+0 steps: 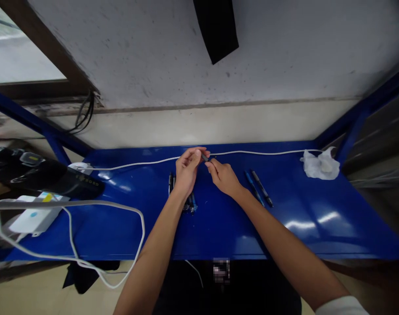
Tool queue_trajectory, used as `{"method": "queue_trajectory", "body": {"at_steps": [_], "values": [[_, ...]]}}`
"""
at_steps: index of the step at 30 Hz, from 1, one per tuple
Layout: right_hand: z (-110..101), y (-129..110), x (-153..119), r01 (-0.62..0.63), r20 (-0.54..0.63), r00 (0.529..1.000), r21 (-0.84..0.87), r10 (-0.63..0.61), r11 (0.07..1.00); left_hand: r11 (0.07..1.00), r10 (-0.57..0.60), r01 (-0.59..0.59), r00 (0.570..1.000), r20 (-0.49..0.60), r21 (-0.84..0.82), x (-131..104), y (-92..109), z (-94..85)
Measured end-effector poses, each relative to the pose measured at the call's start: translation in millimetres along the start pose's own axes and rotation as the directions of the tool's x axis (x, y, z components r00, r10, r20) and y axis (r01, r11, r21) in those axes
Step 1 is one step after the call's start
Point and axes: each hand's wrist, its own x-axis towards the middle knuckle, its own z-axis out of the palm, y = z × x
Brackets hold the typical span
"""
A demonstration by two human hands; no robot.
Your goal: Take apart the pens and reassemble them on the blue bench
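Near the back of the blue table [219, 227], both my hands are closed on one dark grey pen [205, 157]. My left hand [188, 168] pinches its left end between thumb and fingers. On the other end, my right hand [223, 174] grips with thumb and forefinger. Much of the pen is hidden by my fingers. Several pens [193, 202] lie in a group under and beside my left wrist, partly covered by it. To the right of my right forearm lie a blue pen [254, 187] and a dark grey pen [262, 188], side by side.
A white cable [140, 164] runs along the table's back behind my hands. Crumpled white plastic [321, 164] sits at the right. On the left are a black object [45, 173], a white power strip [35, 218] and a looped grey-white cable [142, 218]. Blue frame bars [346, 116] flank the table.
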Motion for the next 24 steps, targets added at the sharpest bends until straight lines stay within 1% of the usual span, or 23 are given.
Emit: {"method": "queue_trajectory", "body": {"at_steps": [2,4,9,14,16,18,20,21,22,24], "values": [[-0.8,0.7,1.1,-0.013,-0.019,1.0,0.059,0.014,0.998,0.998,-0.05,0.053,0.996,0.075,-0.037,-1.3,2.4,0.7],[-0.9,1.5,1.7,-0.006,-0.03,1.0,0.092,0.009,0.996,0.996,-0.067,0.072,0.994,0.086,-0.055,-1.6,2.2,1.0],[0.4,2.3,0.1,0.005,-0.019,1.0,0.107,-0.002,0.994,1.0,-0.017,0.017,1.0,-0.004,-0.008,0.5,-3.8,-0.3],[-1.0,-0.2,-1.9,0.017,0.009,1.0,0.075,-0.018,0.997,0.998,0.037,-0.031,0.994,-0.106,0.053,2.4,-4.7,-3.1],[-1.9,-1.5,-2.0,0.021,0.024,0.999,0.069,-0.023,0.997,0.998,0.034,-0.03,0.996,-0.078,0.059,1.3,-1.9,-3.5],[-2.4,-2.0,-1.6,0.012,0.021,1.0,0.073,-0.014,0.997,1.0,0.007,-0.007,1.0,0.008,0.017,-0.8,1.9,-3.2],[-2.7,-1.7,-0.9,-0.001,-0.001,1.0,0.085,0.001,0.996,0.998,-0.037,0.042,0.995,0.097,-0.05,-2.6,4.6,-2.5],[-2.7,-1.3,-0.6,-0.001,-0.014,1.0,0.093,0.003,0.996,0.995,-0.056,0.065,0.991,0.119,-0.071,-3.1,5.0,-2.3],[-2.8,-1.0,-0.3,0.001,-0.025,1.0,0.102,0.002,0.995,0.994,-0.072,0.082,0.99,0.12,-0.078,-3.1,4.7,-2.2],[-2.9,-0.6,0.0,0.008,-0.038,0.999,0.115,-0.004,0.993,0.994,-0.082,0.087,0.993,0.082,-0.061,-1.9,2.3,-2.4]]}}
